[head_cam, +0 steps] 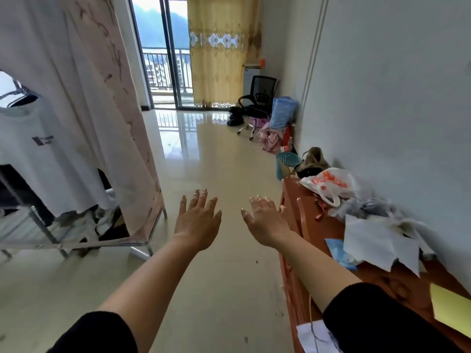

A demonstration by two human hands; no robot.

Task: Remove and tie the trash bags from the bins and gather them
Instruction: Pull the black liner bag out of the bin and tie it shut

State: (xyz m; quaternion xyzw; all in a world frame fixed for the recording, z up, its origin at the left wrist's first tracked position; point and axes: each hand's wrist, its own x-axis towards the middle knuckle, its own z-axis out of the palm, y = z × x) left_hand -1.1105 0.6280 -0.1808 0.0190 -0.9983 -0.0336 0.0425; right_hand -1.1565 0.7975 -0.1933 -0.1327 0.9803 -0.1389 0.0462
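Holding nothing, the left hand (pixel 197 220) and right hand (pixel 265 220) were spread flat; heading straight for the blue bin (pixel 286 164) seemed wisest.

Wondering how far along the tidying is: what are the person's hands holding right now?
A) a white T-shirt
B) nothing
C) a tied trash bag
B: the left hand and the right hand are both spread open with straight fingers, gripping nothing.

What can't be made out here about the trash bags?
In the head view:
Teal bin: inside hidden by its own wall and the cabinet; no telling if a bag lines it.
Black heap by the chair: too small to identify.
White bag on the cabinet: contents hidden by its folds.
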